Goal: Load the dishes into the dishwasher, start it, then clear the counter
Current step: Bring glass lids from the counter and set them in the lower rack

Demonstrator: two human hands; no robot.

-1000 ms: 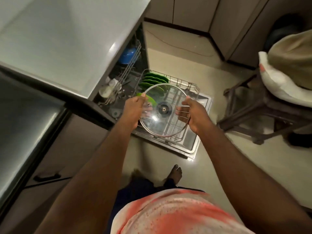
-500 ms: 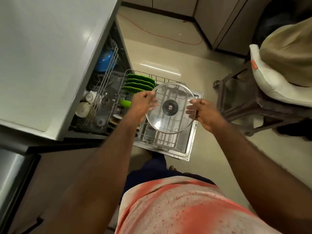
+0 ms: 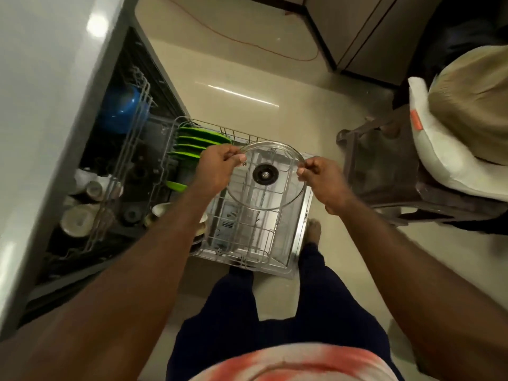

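1. Glass lid (image 3: pixel 265 185): held flat above the pulled-out lower rack (image 3: pixel 247 237), right of the green plates (image 3: pixel 198 141).
2. Grip: left hand (image 3: pixel 217 167) and right hand (image 3: pixel 321 178) each pinch opposite rim edges.
3. Handling: likely rigid, smooth, breakable; the rim is the safest hold.

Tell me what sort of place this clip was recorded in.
Most likely a home kitchen: an open dishwasher sits under a counter, its lower rack holds green plates, and cabinets line the floor.

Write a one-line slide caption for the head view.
Left hand and right hand hold a glass lid by its rim over the pulled-out dishwasher rack holding green plates.
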